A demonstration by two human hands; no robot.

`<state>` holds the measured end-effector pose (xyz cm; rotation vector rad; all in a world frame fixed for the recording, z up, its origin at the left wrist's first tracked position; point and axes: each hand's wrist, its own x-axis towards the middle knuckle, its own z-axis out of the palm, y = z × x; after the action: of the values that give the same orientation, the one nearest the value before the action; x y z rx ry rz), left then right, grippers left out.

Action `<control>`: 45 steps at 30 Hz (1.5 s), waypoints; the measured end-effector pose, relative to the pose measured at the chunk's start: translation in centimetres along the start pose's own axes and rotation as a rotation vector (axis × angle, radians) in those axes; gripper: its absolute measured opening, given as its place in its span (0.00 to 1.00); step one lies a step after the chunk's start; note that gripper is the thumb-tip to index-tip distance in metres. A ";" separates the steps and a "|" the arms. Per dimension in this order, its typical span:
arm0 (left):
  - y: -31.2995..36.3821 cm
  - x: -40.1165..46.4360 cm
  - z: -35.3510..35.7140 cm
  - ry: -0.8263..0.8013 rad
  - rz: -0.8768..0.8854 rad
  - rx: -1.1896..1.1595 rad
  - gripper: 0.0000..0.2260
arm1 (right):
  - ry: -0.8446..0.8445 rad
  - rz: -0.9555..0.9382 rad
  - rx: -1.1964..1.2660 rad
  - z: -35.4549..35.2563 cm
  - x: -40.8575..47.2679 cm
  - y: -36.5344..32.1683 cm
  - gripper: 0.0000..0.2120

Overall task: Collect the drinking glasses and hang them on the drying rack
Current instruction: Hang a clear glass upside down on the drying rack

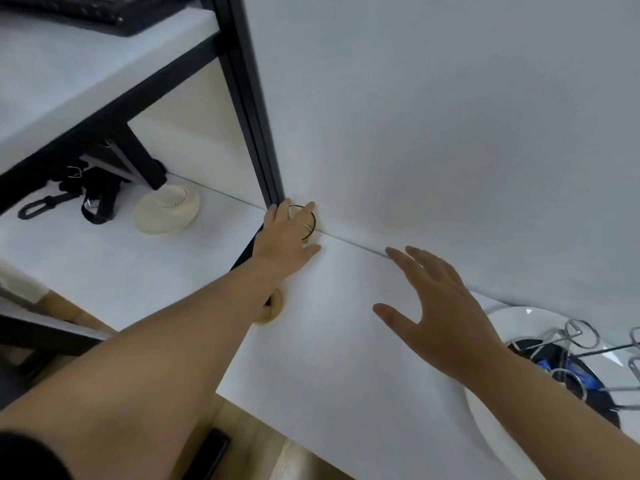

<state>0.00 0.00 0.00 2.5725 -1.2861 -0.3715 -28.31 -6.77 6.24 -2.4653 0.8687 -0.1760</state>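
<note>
A drinking glass is being reached at the far edge of the white table, where the table meets the white wall panel, just beside the foot of the black frame post. The left hand is being closed around the glass from above, with fingers and thumb wrapping its dark rim; whether the grasp is fully tightened cannot be told, and the glass is not yet being lifted as far as can be judged. The right hand is being held open above the table, fingers spread, grasping nothing. The wire drying rack is being shown only in part at the right edge of the table, standing on a white tray; no glass is being seen on its visible hooks. The task is therefore being judged as at an early stage: one glass is being collected, and carrying and hanging are being left outstanding. Further glasses are not being shown.
</note>
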 end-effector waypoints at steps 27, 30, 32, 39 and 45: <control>20.8 -16.5 -4.0 0.282 0.267 -0.716 0.28 | 0.191 0.548 1.206 -5.6 -10.6 2.1 0.16; 25.3 -19.8 -3.4 0.252 0.320 -0.761 0.28 | 0.216 0.591 1.349 -8.0 -13.9 3.3 0.22; 28.1 -21.7 -2.8 0.211 0.353 -0.789 0.27 | 0.225 0.618 1.482 -9.6 -16.1 4.6 0.23; 35.6 -27.6 0.6 0.049 0.423 -0.905 0.26 | 0.303 0.551 1.810 -13.0 -23.9 9.8 0.23; 36.1 -30.5 4.3 -0.120 0.481 -0.907 0.31 | 0.495 0.488 1.603 -13.4 -28.9 13.9 0.20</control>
<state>-45.94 3.08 11.30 1.4689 -1.3034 -0.7872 -62.44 -3.89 12.06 -0.6991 0.8978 -0.8942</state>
